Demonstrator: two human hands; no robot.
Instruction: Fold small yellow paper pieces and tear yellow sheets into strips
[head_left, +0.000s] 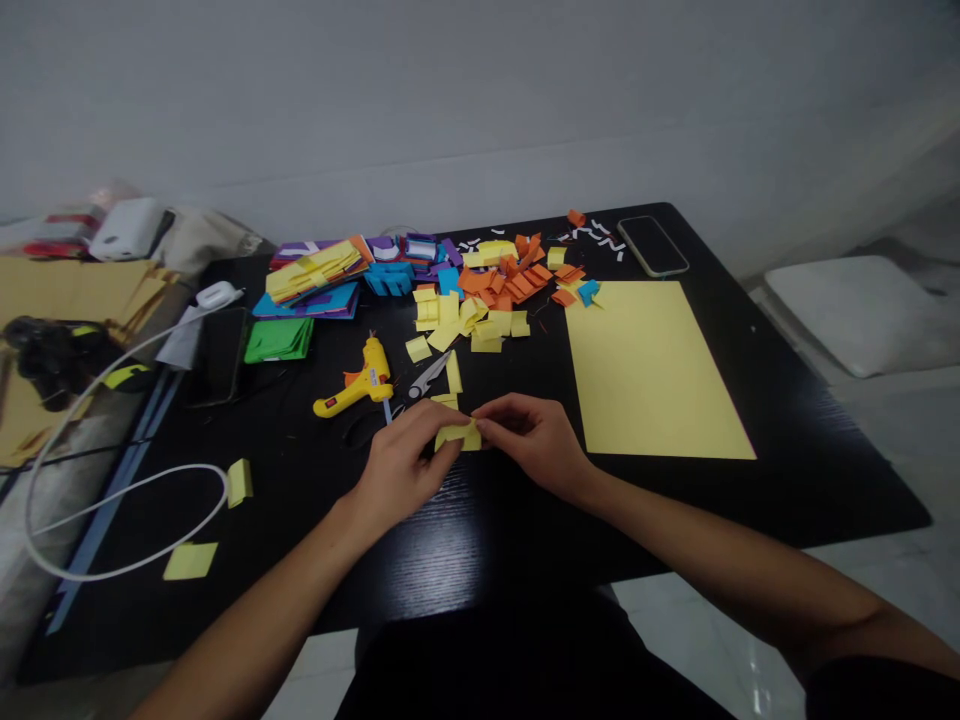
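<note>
Both of my hands meet over the near middle of the black table. A small piece of yellow paper (471, 438) is pinched between the fingertips of my left hand (409, 452) and my right hand (534, 440). Its lower edge shows below the fingers. Just beyond my left hand lie scissors (430, 375) with their blades pointing away, handles partly hidden. A yellow glue gun (360, 382) rests to their left. Folded yellow paper pieces (450, 322) are scattered past the scissors, beside a heap of folded orange paper pieces (510, 280).
A large yellow sheet (656, 370) lies flat at right, below a phone (652, 246). Coloured paper stacks (319, 272) and a green bundle (279, 340) sit at back left. A white cable (135, 490) loops over the left edge, near loose yellow papers (190, 561).
</note>
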